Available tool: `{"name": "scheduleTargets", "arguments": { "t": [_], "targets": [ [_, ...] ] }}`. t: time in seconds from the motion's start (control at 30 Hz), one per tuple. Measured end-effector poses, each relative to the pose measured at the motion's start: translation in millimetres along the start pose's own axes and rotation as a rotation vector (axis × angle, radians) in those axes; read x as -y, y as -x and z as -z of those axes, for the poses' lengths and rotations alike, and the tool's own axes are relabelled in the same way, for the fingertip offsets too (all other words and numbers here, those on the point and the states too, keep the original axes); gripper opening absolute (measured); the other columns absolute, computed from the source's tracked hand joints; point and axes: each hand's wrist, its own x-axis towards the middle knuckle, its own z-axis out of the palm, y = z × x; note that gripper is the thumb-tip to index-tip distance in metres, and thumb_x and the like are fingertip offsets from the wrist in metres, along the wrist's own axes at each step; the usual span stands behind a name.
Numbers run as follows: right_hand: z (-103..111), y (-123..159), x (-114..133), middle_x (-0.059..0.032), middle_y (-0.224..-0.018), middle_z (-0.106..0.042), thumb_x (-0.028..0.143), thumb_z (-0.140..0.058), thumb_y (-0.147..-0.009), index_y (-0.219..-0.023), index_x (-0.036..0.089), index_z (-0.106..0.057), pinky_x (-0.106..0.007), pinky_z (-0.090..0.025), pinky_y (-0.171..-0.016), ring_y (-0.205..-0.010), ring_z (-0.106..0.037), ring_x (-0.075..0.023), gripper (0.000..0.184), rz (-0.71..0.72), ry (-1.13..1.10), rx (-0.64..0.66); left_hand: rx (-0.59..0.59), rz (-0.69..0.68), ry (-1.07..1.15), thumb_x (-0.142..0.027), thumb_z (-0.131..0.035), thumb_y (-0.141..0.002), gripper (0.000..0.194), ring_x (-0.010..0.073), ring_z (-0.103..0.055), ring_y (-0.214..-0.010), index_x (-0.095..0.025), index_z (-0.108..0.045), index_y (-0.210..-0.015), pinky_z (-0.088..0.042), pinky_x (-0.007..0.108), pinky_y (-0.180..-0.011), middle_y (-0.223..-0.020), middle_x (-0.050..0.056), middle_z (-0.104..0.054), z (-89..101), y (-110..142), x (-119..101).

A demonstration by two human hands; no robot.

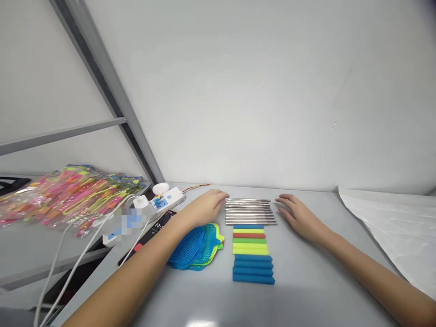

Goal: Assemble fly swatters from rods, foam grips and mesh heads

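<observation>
Find left grip loosely parted, empty, nine o'clock from metal rods | find right grip half-spread, empty, three o'clock | note coloured tubes, six o'clock

Open tabletop near right, mesh pieces left

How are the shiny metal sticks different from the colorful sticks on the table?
The metal sticks are all silver, while the colorful sticks are blue, yellow-green, green and red. The metal sticks look thinner and longer; the colorful sticks are wider and shorter. The metal sticks are farther back, nearer the wall, and the colorful sticks are closer to the person. Both groups lie side by side on the table, pointing left to right.
</observation>
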Motion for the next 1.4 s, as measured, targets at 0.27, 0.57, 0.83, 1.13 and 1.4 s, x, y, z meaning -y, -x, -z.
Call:
{"name": "scheduleTargets", "arguments": {
  "t": [0.27, 0.57, 0.83, 1.13, 1.4],
  "targets": [
    [-13, 113, 0, -0.0057, -0.161, -0.013, 0.057, -0.03, -0.096, -0.152, 0.028, -0.024, -0.052, -0.023, -0.115, -0.147, -0.013, -0.026, 0.064, -0.155, 0.192, 0.107, -0.002, 0.092, 0.07, -0.054, -0.043, -0.094, 0.06, 0.027, -0.035, -0.138, -0.022, -0.04, -0.144, -0.026, 0.046, -0.115, -0.151, 0.011, -0.039, -12.4, 110, -4],
    [-25, 134, 0, -0.003, -0.16, -0.013, 0.06, -0.027, -0.095, -0.153, 0.028, -0.019, -0.054, -0.02, -0.116, -0.147, -0.011, -0.0242, 0.066, -0.184, 0.263, 0.11, -0.058, 0.019, 0.032, -0.049, -0.059, -0.084, 0.064, 0.0301, -0.043, -0.126, -0.024, -0.043, -0.141, -0.031, 0.046, -0.108, -0.138, 0.012, -0.048, -27.2, 111, -23],
    [-24, 138, 2, -0.0042, -0.158, -0.025, 0.058, -0.033, -0.095, -0.15, 0.027, -0.03, -0.054, -0.025, -0.115, -0.145, -0.021, -0.0259, 0.064, -0.178, 0.243, 0.041, -0.114, 0.02, 0.027, -0.047, -0.062, -0.082, 0.061, 0.0302, -0.045, -0.124, -0.023, -0.048, -0.136, -0.034, 0.046, -0.107, -0.134, 0.011, -0.051, -39.7, 91, -15],
    [-3, 142, 24, -0.0002, -0.15, -0.042, 0.03, -0.036, -0.096, -0.132, 0.032, -0.049, -0.046, -0.045, -0.103, -0.132, -0.046, -0.0246, 0.038, -0.169, 0.016, -0.193, -0.228, -0.013, -0.017, -0.05, -0.049, -0.092, 0.059, 0.031, -0.03, -0.14, -0.021, -0.038, -0.143, -0.014, 0.058, -0.116, -0.153, 0.014, -0.033, -33.8, 97, -17],
    [2, 158, 62, -0.0057, -0.136, -0.047, 0.004, -0.037, -0.077, -0.11, 0.027, -0.059, -0.037, -0.051, -0.086, -0.123, -0.053, -0.0242, 0.046, -0.073, -0.078, -0.602, -0.318, -0.187, 0.105, -0.021, -0.047, -0.094, 0.027, 0.0237, -0.053, -0.115, -0.019, -0.055, -0.12, -0.039, 0.043, -0.102, -0.123, 0.011, -0.06, -55.0, 141, -75]
  ]
}}
